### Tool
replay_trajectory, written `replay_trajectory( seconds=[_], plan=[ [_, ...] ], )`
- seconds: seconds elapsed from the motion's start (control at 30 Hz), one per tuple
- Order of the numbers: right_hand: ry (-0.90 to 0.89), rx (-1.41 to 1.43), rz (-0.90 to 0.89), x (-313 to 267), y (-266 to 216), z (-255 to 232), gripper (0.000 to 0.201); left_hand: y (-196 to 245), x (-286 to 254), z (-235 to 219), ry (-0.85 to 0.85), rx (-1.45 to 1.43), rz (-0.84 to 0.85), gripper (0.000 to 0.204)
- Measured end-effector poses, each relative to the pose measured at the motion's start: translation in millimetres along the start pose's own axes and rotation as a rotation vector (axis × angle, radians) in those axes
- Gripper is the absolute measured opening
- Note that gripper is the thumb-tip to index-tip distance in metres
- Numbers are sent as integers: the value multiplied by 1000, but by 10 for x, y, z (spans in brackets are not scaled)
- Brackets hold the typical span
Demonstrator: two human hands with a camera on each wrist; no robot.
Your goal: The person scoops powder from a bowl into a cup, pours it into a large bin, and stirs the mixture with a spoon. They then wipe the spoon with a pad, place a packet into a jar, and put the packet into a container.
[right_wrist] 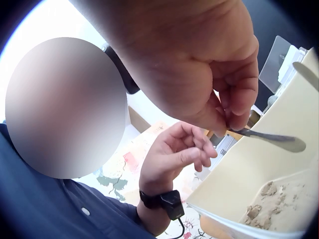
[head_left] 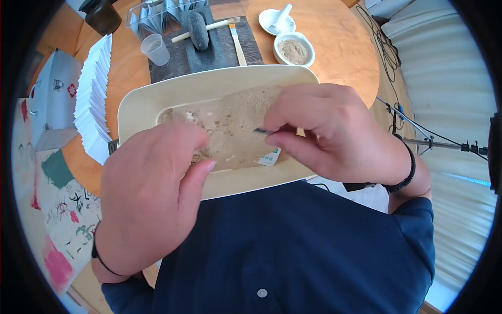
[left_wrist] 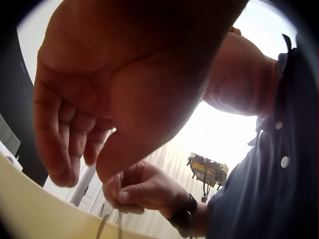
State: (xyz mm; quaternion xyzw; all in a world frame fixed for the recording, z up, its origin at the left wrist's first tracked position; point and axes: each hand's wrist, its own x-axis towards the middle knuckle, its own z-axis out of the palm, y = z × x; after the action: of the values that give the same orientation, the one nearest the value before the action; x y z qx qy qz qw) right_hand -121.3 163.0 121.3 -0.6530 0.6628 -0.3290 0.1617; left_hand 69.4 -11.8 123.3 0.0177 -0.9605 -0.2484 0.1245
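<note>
My right hand [head_left: 329,131] pinches a thin metal spatula [right_wrist: 274,139] between thumb and fingertips, over the right part of a cream plastic tub [head_left: 137,107]. The spatula's flat, rounded end points down into the tub in the right wrist view. Opposite it, my left hand [head_left: 149,183] hovers above the tub's left side with fingers loosely bent and nothing in them. Pale brown powder [head_left: 243,112] with small clumps [right_wrist: 264,206] covers the tub's floor, partly hidden behind the hands. A scrap of white paper with green print [head_left: 270,157] lies near the tub's front wall.
Beyond the tub lie a dark stone slab [head_left: 202,62], an oval stone [head_left: 198,31] and a brush [head_left: 238,47]. A mortar [head_left: 308,52] of powder and a pestle [head_left: 283,17] stand at back right. Leftward are a plastic cup [head_left: 155,49], folded papers [head_left: 95,99] and a metal case [head_left: 57,99].
</note>
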Motion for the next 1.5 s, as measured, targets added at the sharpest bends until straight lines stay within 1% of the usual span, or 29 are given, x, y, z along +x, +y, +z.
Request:
replay_trajectory(
  seconds=[0.03,0.07,0.13,0.17,0.23,0.27,0.3,0.33,0.37,0.43,0.47,0.53,0.63,0.77,0.83,0.87,0.93,1.0,1.03,1.1,1.13,1.2,1.23,1.3,1.33,1.4,1.43,1.5],
  plan=[
    [25,41,125,-60,-34,-19,13,-15,3,-29,1,-2,0,24],
    [26,40,127,-98,-46,-40,13,-27,12,-51,-33,-4,15,21],
    [-9,142,285,-159,-60,-70,14,-57,16,-78,-71,-8,33,18],
    [-7,142,289,-187,-43,-60,14,-79,14,-87,-85,-3,40,18],
    [-78,39,209,-250,14,-12,14,-90,16,-71,-101,-2,50,18],
    [-79,40,213,-258,29,-9,14,-92,3,-54,-83,-15,11,19],
    [-179,-53,186,-257,50,-9,13,-95,-10,-42,-65,-28,-29,19],
    [-281,-146,155,-249,67,-8,12,-99,-21,-38,-65,-31,-31,19],
    [-286,-146,155,-231,75,-6,12,-103,-34,-38,-67,-33,-34,19],
    [-368,-218,87,-177,82,1,10,-116,-66,-39,-63,-37,-44,19],
    [-375,-218,82,-148,77,0,10,-128,-83,-43,-43,-42,-39,18],
    [-507,-283,98,-99,63,-1,9,-149,-122,-50,-21,-49,-37,18],
    [-558,-304,95,-87,111,55,9,-173,-185,-66,14,-50,-65,17],
    [-543,-322,91,-94,135,111,10,-208,-223,-75,-3,-42,-96,17],
    [-400,-318,130,-97,118,83,9,-218,-224,-72,-1,-40,-94,18],
    [-397,-318,132,-100,130,87,9,-221,-210,-69,-1,-38,-84,17],
    [-265,-343,90,-110,159,114,7,-218,-151,-70,-5,-33,-64,17],
    [-251,-349,100,-148,178,142,8,-196,-53,-75,-79,-33,-23,12],
    [-244,-355,105,-165,184,153,9,-192,17,-57,-83,-29,-19,12],
    [-226,-347,99,-188,190,158,9,-189,210,-3,-248,-32,83,9],
    [-212,-341,91,-198,195,154,9,-189,306,51,-250,-26,83,9],
    [-184,-332,86,-234,211,160,9,-194,496,229,-473,19,99,5],
    [-162,-325,83,-254,220,160,10,-184,591,327,-477,27,103,5],
    [-151,-332,94,-301,232,161,10,-155,754,555,-796,140,-38,9],
    [-150,-340,104,-324,238,165,10,-146,819,663,-804,148,-34,9],
    [-114,-322,87,-354,242,172,11,-143,889,865,-990,235,-44,13],
    [-87,-310,70,-366,243,175,12,-164,867,970,-1000,244,-42,13],
    [-74,-295,82,-394,251,176,13,-211,812,1142,-936,199,-24,11]
  ],
)
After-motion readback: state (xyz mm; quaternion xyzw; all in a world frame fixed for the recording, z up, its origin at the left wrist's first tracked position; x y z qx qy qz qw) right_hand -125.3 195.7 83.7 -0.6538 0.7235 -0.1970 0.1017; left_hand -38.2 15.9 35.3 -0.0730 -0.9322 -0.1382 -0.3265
